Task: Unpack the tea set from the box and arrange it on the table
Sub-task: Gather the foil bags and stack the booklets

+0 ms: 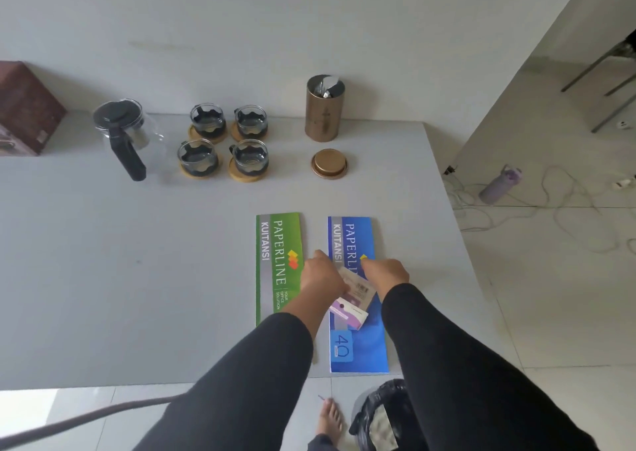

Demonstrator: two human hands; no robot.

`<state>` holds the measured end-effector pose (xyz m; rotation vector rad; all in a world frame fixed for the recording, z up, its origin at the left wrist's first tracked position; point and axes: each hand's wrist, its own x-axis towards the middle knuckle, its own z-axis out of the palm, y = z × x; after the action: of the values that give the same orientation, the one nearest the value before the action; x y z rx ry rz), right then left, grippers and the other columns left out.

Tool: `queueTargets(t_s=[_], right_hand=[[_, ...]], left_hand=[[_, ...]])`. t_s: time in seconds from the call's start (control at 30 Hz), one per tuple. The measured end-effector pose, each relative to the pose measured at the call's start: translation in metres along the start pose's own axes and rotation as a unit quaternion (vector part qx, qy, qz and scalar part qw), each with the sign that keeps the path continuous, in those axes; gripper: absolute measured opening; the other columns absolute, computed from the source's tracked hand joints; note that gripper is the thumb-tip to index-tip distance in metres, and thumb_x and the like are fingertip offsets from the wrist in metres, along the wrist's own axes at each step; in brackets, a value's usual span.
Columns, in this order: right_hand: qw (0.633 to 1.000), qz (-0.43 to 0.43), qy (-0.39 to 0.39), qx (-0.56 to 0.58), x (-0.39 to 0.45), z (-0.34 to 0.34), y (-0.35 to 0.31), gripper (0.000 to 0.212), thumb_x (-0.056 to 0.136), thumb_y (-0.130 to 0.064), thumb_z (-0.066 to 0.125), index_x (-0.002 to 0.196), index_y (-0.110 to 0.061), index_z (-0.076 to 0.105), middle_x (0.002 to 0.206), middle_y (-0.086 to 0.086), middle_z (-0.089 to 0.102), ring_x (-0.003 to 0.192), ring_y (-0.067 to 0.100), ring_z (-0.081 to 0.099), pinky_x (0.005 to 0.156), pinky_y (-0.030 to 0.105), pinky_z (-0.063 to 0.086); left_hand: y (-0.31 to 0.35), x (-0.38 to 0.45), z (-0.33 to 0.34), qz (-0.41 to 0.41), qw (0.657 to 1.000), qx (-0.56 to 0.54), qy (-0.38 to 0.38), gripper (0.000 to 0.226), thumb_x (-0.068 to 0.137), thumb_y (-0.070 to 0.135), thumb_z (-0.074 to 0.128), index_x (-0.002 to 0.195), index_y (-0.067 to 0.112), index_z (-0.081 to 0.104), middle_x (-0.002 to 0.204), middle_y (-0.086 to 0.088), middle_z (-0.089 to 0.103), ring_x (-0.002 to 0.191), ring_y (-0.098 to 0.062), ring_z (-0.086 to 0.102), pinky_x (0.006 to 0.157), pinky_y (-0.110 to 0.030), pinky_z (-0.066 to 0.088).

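You see a clear glass teapot (129,134), wooden coasters (245,174), a brushed metal canister (323,113), and glossy paper booklets (279,261).

Two Paperline receipt books lie side by side near the table's front edge, the green book (278,261) left of the blue book (358,340). On the floor to the right, a lilac water bottle (499,184) lies among loose white cables (568,206). A black-lined bin (378,412) sits below the near edge.
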<state>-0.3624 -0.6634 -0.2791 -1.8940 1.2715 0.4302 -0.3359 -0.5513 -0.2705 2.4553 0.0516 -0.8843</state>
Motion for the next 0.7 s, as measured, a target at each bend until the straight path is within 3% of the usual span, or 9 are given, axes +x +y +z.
queueTargets(t_s=[0.07, 0.2, 0.3, 0.4, 0.53, 0.7], right_hand=[[1.0, -0.004, -0.003, 0.011, 0.002, -0.001, 0.001, 0.038, 0.089, -0.042, 0.054, 0.099, -0.007, 0.062, 0.099, 0.01, 0.065, 0.097, 0.03, 0.063, 0.073, 0.029, 0.043], [0.999, -0.025, 0.027, 0.016, 0.006, 0.003, -0.002, 0.05, 0.084, -0.052, 0.054, 0.106, -0.009, 0.066, 0.107, 0.011, 0.068, 0.102, 0.032, 0.062, 0.093, 0.04, 0.048], [0.996, -0.043, 0.036, 0.064, 0.003, 0.007, -0.009, 0.055, 0.085, -0.048, 0.053, 0.115, -0.002, 0.057, 0.113, 0.015, 0.063, 0.105, 0.034, 0.059, 0.088, 0.038, 0.049], [0.991, -0.07, 0.067, 0.097, -0.003, 0.01, -0.015, 0.04, 0.093, -0.032, 0.052, 0.117, 0.0, 0.048, 0.112, 0.018, 0.06, 0.102, 0.036, 0.058, 0.082, 0.037, 0.045], [0.979, -0.084, 0.121, 0.14, -0.015, 0.006, -0.022, 0.026, 0.094, -0.024, 0.05, 0.114, -0.009, 0.047, 0.111, 0.016, 0.062, 0.102, 0.037, 0.06, 0.089, 0.043, 0.049], [0.977, -0.113, 0.104, 0.148, -0.03, 0.02, -0.046, 0.035, 0.095, -0.028, 0.047, 0.127, -0.013, 0.052, 0.121, 0.012, 0.061, 0.107, 0.031, 0.059, 0.094, 0.045, 0.049]], left_hand=[[0.001, 0.002, -0.004, -0.005, 1.0, -0.004, 0.002, 0.062, 0.075, 0.023, 0.08, 0.121, 0.007, 0.043, 0.118, -0.01, 0.058, 0.108, -0.024, 0.061, 0.078, -0.028, 0.05], [0.002, 0.003, -0.005, -0.007, 0.999, -0.037, 0.011, 0.057, 0.077, 0.023, 0.078, 0.122, 0.008, 0.044, 0.117, -0.009, 0.059, 0.104, -0.024, 0.063, 0.078, -0.029, 0.054], [0.001, 0.003, -0.005, -0.008, 0.997, -0.072, 0.011, 0.054, 0.08, 0.024, 0.075, 0.122, 0.008, 0.045, 0.117, -0.01, 0.06, 0.102, -0.025, 0.064, 0.079, -0.032, 0.055], [-0.004, 0.003, -0.009, 0.007, 0.995, -0.095, 0.011, 0.054, 0.083, 0.027, 0.071, 0.126, 0.008, 0.046, 0.119, -0.009, 0.06, 0.103, -0.023, 0.061, 0.074, -0.025, 0.045], [-0.006, 0.007, -0.02, 0.046, 0.994, -0.097, 0.004, 0.061, 0.08, 0.039, 0.072, 0.131, 0.016, 0.047, 0.123, -0.003, 0.061, 0.112, -0.02, 0.058, 0.087, -0.027, 0.046], [-0.018, 0.008, -0.054, 0.034, 0.996, -0.065, 0.056, 0.073, 0.078, 0.049, 0.071, 0.139, 0.023, 0.04, 0.142, -0.006, 0.035, 0.135, -0.024, 0.03, 0.106, -0.04, 0.033]])
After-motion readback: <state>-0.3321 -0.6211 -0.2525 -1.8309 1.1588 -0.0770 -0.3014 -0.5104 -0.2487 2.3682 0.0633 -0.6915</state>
